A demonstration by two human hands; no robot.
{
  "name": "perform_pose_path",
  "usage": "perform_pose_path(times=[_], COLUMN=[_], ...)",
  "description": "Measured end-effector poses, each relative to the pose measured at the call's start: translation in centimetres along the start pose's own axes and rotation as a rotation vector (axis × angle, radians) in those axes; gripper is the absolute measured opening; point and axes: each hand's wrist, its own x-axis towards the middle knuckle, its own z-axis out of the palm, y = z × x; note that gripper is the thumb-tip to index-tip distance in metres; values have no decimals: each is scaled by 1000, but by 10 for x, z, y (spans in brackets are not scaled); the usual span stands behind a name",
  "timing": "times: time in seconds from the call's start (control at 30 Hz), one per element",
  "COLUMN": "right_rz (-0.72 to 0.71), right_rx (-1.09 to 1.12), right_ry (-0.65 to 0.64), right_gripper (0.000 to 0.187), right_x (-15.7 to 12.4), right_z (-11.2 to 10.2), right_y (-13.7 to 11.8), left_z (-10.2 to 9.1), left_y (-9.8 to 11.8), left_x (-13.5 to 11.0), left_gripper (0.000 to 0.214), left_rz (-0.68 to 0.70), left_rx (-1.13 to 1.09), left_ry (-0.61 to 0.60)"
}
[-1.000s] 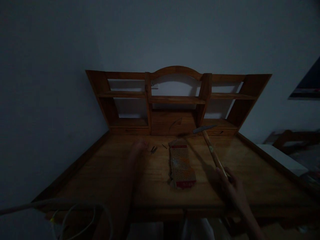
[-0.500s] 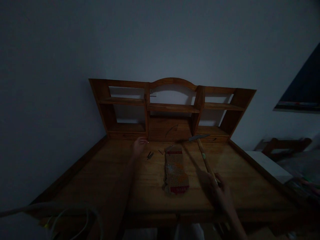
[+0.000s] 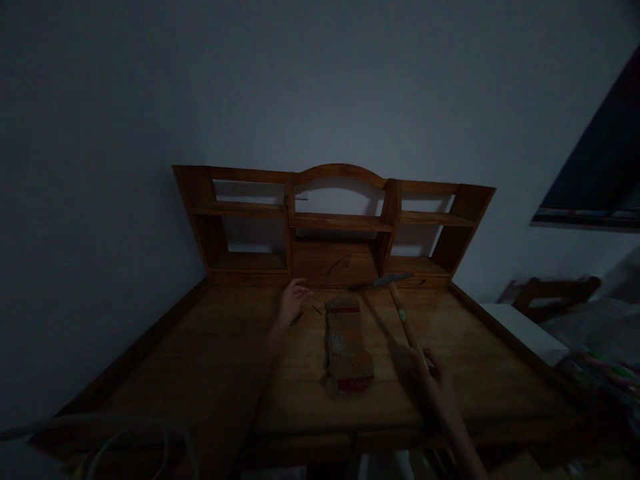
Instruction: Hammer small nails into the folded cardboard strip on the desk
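- The right hand [image 3: 435,379] has its fingers clamped on the lower handle of a hammer [image 3: 407,328], which it holds above the worktop [image 3: 225,347] with the head pointing away toward the shelf unit [image 3: 340,222].
- A pale, roundish label [image 3: 403,315] sits partway up the hammer's handle; any writing on it is too small and dim to read.
- The left hand [image 3: 293,301] is over the worktop, left of the cardboard piece, with its fingertips drawn together on a thin nail [image 3: 317,298], faint in the low light.
- One loose nail [image 3: 317,310] lies just beside that hand, and a small cluster of nails [image 3: 297,319] lies below it, partly covered by the hand.
- The cardboard piece [image 3: 350,343] lies flat near the middle of the worktop, between the two hands, its left edge torn.
- It is printed with orange patches and a red band at each end; the lower red band [image 3: 355,385] seems to bear faint marks, but no word or brand can be made out.
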Motion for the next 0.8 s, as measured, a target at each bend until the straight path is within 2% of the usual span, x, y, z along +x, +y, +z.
perform_pose_path(times=[0.1,0.2,0.33,0.47,0.67,0.8], right_rz=[35,25,44,62,101,98], right_rx=[-2,3,-35,-45,-99,-83], right_ry=[-31,-69,-96,-100,-62,-74], right_gripper=[71,66,64,66,63,61], right_x=[-2,-4,-2,0,-6,-4], right_z=[-1,-2,-4,-2,1,-1], right_y=[-8,-13,-10,-5,-16,-10], left_z=[20,33,48,61,61,61], left_y=[9,16,16,9,-5,-7], left_x=[-16,-34,-51,-57,-57,-59], left_gripper=[43,46,51,50,45,44], left_rz=[89,168,132,73,78,85], left_rx=[156,310,259,220,295,317], left_ry=[-101,-193,-118,-53,-75,-70])
